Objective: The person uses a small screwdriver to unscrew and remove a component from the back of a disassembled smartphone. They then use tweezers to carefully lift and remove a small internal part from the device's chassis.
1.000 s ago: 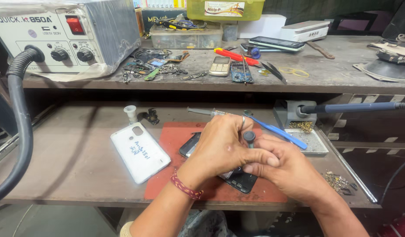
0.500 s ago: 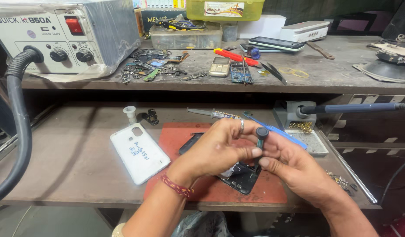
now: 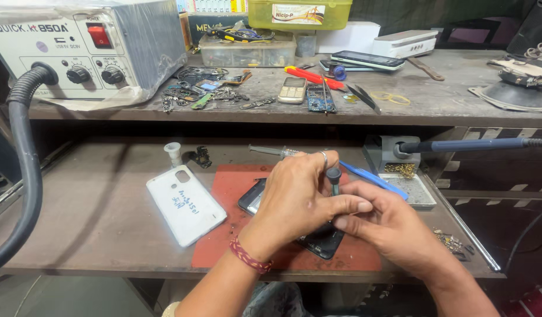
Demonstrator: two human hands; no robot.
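Head view: a yellow-green box (image 3: 300, 14) with a pale rectangular label sits at the back of the upper shelf, beside a white box (image 3: 347, 36). On the red mat (image 3: 235, 183) lies a dark phone (image 3: 253, 196), mostly hidden. Left hand (image 3: 300, 196) and right hand (image 3: 388, 226) both pinch a small dark-handled screwdriver (image 3: 333, 176) upright over it.

We have a single view, from a camera worn on the head, looking forward and down at a two-level workbench (image 3: 95, 217). It sits close above the left hand (image 3: 297, 196) and right hand (image 3: 388, 226), the upper shelf (image 3: 447, 94) filling the top of the frame.
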